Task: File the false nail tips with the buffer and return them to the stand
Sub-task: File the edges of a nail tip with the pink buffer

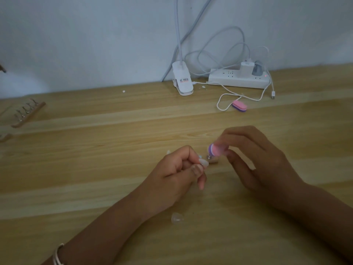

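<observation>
1. Pale wooden table [95, 169] below a white wall, power strip [236, 79] at the back.
2. Well in front of the power strip: left hand [177, 175] pinching a false nail tip [203, 162], right hand [254, 161] gripping a pink-and-purple buffer [216, 150].
3. Far left of the strip: stand [28, 115].

The buffer [216, 150] I'm holding is showing pink with purple and a thin pale band, and the spare buffer [239, 106] is looking the same, pink over purple. The nail tip [202, 162] I'm pinching is looking milky, the loose nail tip [177, 218] clear. The surface [114, 140] is showing pale yellowish wood grain in long streaks. Power strip [236, 81], clip lamp [182, 79] and cables [217, 105] are all looking white.
</observation>
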`<state>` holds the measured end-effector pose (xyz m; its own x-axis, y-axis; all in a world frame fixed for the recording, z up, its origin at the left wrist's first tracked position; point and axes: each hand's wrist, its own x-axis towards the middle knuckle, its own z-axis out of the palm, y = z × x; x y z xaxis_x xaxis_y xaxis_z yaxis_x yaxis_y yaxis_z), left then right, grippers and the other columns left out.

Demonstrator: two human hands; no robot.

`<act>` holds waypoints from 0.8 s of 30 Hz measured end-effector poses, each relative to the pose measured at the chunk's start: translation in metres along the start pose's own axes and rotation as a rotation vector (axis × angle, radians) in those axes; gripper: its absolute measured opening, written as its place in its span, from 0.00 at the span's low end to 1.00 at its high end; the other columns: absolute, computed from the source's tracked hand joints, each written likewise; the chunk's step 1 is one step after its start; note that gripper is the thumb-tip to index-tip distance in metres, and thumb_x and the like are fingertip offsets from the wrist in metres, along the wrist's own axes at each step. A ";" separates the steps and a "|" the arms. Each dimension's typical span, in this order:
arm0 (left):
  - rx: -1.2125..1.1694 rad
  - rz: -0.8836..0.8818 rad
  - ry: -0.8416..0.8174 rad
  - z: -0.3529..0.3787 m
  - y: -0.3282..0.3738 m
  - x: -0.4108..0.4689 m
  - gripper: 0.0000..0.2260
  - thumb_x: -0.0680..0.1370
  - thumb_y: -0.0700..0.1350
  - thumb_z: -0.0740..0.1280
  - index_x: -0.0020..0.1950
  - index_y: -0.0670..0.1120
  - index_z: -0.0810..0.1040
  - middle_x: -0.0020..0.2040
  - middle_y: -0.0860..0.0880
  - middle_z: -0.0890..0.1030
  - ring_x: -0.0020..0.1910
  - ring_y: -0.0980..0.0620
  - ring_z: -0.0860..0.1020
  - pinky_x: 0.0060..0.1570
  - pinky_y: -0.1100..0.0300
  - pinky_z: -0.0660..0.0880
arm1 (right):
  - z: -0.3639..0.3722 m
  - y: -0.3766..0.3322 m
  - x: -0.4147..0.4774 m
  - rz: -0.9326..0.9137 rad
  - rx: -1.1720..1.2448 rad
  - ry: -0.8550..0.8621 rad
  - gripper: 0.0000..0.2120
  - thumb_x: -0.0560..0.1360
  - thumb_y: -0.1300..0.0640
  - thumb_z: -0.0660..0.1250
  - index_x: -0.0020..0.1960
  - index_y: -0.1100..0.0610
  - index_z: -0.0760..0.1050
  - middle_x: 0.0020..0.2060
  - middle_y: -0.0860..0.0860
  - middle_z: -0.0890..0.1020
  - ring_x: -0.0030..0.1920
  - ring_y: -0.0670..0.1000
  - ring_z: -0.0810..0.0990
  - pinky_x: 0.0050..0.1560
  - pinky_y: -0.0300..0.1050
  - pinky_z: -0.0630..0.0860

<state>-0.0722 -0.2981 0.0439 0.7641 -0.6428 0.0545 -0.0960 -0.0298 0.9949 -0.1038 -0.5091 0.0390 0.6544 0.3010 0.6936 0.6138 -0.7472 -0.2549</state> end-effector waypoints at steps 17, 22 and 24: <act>0.003 -0.096 -0.018 0.001 0.009 -0.001 0.05 0.82 0.35 0.55 0.47 0.37 0.68 0.30 0.45 0.67 0.17 0.60 0.59 0.17 0.71 0.57 | -0.002 -0.005 0.000 -0.038 0.084 -0.142 0.11 0.79 0.69 0.63 0.56 0.59 0.80 0.54 0.51 0.80 0.55 0.50 0.78 0.58 0.39 0.72; -0.004 -0.101 -0.002 0.002 0.011 -0.001 0.08 0.82 0.35 0.55 0.43 0.40 0.67 0.27 0.49 0.66 0.17 0.60 0.59 0.17 0.70 0.56 | 0.008 -0.020 -0.007 -0.058 0.177 -0.170 0.10 0.81 0.57 0.62 0.59 0.49 0.78 0.55 0.44 0.80 0.57 0.41 0.78 0.59 0.32 0.72; 0.004 -0.107 -0.005 0.002 0.010 -0.001 0.06 0.82 0.35 0.54 0.46 0.37 0.67 0.28 0.46 0.65 0.17 0.60 0.59 0.17 0.71 0.56 | 0.003 -0.011 -0.004 -0.056 0.077 -0.142 0.11 0.80 0.65 0.62 0.58 0.56 0.80 0.55 0.50 0.80 0.54 0.50 0.78 0.57 0.41 0.74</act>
<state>-0.0748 -0.2994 0.0541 0.7670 -0.6395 -0.0520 -0.0168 -0.1011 0.9947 -0.1119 -0.5002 0.0375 0.6707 0.4257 0.6074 0.6796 -0.6808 -0.2733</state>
